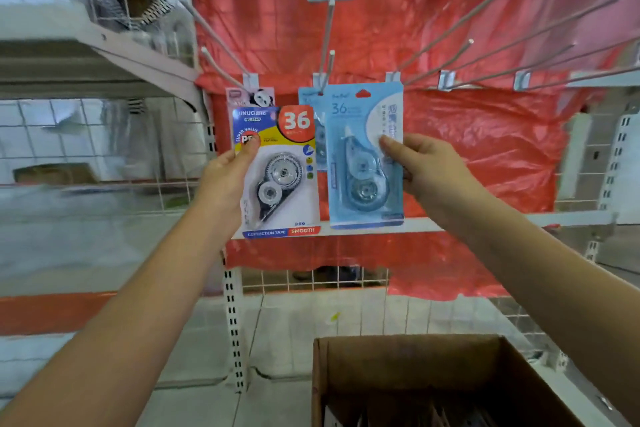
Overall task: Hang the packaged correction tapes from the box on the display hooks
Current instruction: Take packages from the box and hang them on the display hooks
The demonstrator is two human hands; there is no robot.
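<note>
A red plastic sheet (450, 135) covers the back of the display rack across the centre and upper right of the frame. White wire grid panels (104, 149) fill the left side, and a white slotted upright (232, 322) runs down below the centre.

At the bottom right stands an open cardboard box (415, 357); its contents are too dark and blurred to make out.

A row of white display hooks (327, 42) fans out from a rail across the middle of the sheet, their tips pointing toward the camera.

The left hand (225, 173), left of centre, grips a dark blue correction tape pack (280, 170) by its left edge, thumb pressed on the front near the top. The card shows a red "36" badge and a black dispenser with clear gears.

The right hand (426, 163), right of centre, pinches a light blue correction tape pack (363, 156) by its right edge, with the fingertips on the front. Its top sits just below the hook rail, and its hang hole is up near a hook base.

Behind these two packs hangs another light blue pack (308, 99), and at the leftmost hook a panda-printed pack (258, 98), both mostly hidden.
</note>
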